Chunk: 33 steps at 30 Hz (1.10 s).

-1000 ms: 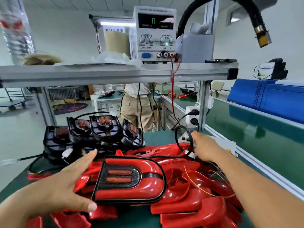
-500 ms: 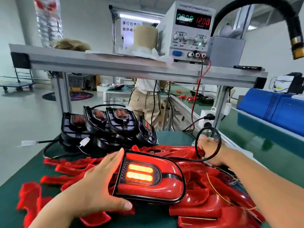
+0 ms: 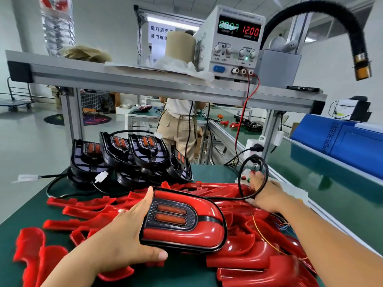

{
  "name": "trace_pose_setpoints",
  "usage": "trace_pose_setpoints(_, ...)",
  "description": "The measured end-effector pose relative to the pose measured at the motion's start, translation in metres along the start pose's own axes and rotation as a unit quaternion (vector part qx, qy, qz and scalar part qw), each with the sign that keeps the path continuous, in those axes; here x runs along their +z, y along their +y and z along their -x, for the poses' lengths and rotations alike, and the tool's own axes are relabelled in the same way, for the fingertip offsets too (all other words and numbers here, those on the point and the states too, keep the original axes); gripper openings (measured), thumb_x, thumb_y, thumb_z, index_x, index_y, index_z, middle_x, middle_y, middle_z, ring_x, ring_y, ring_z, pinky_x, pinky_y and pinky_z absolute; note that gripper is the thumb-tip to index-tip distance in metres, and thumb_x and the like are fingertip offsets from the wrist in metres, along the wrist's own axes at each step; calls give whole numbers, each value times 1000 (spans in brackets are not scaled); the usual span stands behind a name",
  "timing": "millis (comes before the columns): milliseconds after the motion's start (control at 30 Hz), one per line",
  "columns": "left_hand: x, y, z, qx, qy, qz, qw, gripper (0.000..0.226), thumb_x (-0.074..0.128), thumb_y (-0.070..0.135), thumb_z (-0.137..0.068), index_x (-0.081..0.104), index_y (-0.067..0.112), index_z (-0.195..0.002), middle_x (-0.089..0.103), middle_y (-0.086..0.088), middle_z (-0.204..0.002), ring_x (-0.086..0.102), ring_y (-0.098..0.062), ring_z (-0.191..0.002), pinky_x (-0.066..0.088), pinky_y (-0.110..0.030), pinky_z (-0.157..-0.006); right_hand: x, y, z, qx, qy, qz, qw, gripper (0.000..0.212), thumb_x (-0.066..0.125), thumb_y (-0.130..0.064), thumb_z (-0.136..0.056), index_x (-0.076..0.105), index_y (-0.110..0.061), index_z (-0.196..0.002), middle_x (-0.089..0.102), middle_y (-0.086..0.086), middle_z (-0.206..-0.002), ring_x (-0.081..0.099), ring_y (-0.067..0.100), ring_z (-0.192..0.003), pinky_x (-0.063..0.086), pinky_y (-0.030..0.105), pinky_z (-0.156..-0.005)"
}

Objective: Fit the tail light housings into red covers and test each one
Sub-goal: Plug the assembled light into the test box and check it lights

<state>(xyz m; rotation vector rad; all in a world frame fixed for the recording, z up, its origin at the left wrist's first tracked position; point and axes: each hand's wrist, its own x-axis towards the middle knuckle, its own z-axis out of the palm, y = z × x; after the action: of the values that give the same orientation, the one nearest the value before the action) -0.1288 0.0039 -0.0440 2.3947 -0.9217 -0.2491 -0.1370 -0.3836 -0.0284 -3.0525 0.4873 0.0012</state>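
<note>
Red glossy cover w/ black housing fitted, i.e. the assembled tail light (image 3: 182,222), lies atop the pile of loose red plastic covers (image 3: 248,255) on the green table (image 3: 31,204). Left hand (image 3: 124,235) grips its left end: thumb under near edge, fingers along far edge. Right hand (image 3: 267,193) is at the small white button box (image 3: 245,177); one finger reaches the buttons, the rest are hidden, so its grip can't be told.

Procedure: hold lamp face-up and steady, keep cable slack, watch both strips and the grey bench power supply (image 3: 234,42) (reads 12.00 V).

Vs. 0.5 s ago: strips were brightly lit, now dark; left-hand grip unchanged.
</note>
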Motion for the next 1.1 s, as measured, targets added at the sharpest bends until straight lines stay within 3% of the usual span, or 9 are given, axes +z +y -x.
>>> trace_pose_setpoints(100, 1, -3, -3, -7, -6, 22, 1000, 139, 75, 72, -62, -36, 39, -140, 25, 45, -129, 43, 17, -115, 25, 7, -90, 3, 13, 9, 40, -14, 18, 999, 78, 48, -10, -85, 12, -24, -153, 24, 5, -159, 19, 17, -147, 12, 39, -117)
trace_pose_setpoints(200, 3, -7, -4, -8, 6, 37, 999, 139, 76, 69, -62, -33, 39, -143, 33, 41, -131, 46, 14, -115, 28, 6, -88, 4, 19, 15, 37, -22, 15, 999, 91, 44, -2, -82, 0, -35, -155, 12, 1, -164, 5, 11, -150, 1, 37, -119)
trace_pose_setpoints(333, 5, -8, -5, -15, 10, 50, 999, 138, 77, 68, -61, -31, 41, -143, 44, 36, -130, 50, 14, -113, 32, 2, -90, 2, 15, 14, 24, -25, 41, 999, 83, 43, -2, -84, 9, -29, -155, 18, -1, -162, 6, 13, -150, 6, 39, -122)
trace_pose_setpoints(467, 9, -6, -5, -17, 14, 39, 999, 135, 76, 67, -64, -33, 41, -139, 39, 44, -120, 46, 26, -104, 32, 3, -90, 0, 7, 13, 20, -32, 106, 994, 65, 43, -6, -89, 27, -16, -151, 29, 1, -158, 14, 14, -149, 15, 38, -120)
trace_pose_setpoints(533, 12, -4, -5, -15, 24, 39, 999, 133, 77, 65, -66, -35, 41, -134, 36, 41, -126, 44, 22, -111, 28, 5, -93, -2, 3, 12, 17, -31, 128, 991, 58, 44, -9, -90, 35, -16, -147, 34, 1, -156, 18, 15, -148, 15, 38, -120)
trace_pose_setpoints(600, 14, 1, -6, -12, 35, 11, 999, 131, 73, 67, -69, -38, 38, -132, 28, 39, -130, 34, 9, -131, 14, -15, -117, -5, 1, 12, 18, -35, 136, 990, 56, 45, -11, -91, 36, -17, -146, 37, 0, -154, 21, 15, -146, 16, 38, -118)
trace_pose_setpoints(667, 14, 4, -6, -20, 31, -12, 999, 128, 69, 71, -70, -40, 38, -129, 24, 41, -127, 24, 4, -137, 0, -35, -123, -5, 1, 12, 19, -36, 139, 989, 58, 43, -9, -91, 33, -19, -147, 36, -1, -154, 22, 14, -146, 15, 38, -117)
trace_pose_setpoints(1100, 15, 4, -6, -37, 26, -18, 999, 128, 65, 74, -70, -42, 34, -128, 27, 33, -141, 22, -4, -144, -9, -41, -120, 6, 11, 14, 28, -34, 97, 994, 79, 39, 1, -87, 8, -20, -156, 14, 2, -163, 0, 12, -150, 6, 40, -119)
